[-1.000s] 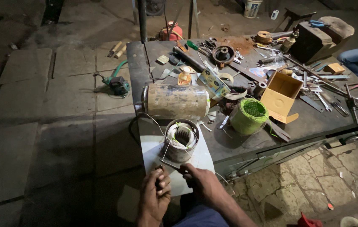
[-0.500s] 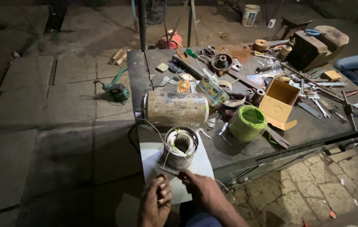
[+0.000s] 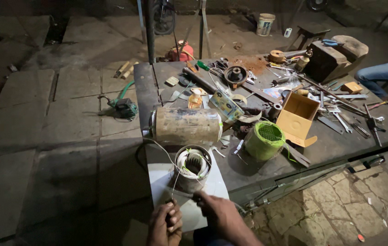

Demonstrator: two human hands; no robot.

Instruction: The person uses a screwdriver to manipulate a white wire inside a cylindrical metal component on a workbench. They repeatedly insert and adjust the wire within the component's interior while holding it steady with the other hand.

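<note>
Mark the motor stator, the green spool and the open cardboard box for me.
motor stator (image 3: 192, 166), head view, on the white winding inside its metal ring.
green spool (image 3: 265, 140), head view, on its green side wall.
open cardboard box (image 3: 296, 116), head view, on its yellow inner wall.

We see an open orange-tan cardboard box (image 3: 297, 117) right of centre on the table, a small brown box (image 3: 353, 87) far right, and a flat printed packet (image 3: 225, 105) mid-table.

The spool (image 3: 265, 140) is bright green and the open cardboard box (image 3: 297, 117) is yellow-brown. The metal cylinder (image 3: 186, 125) is rusty tan, the workbench (image 3: 330, 146) dark grey.
</note>
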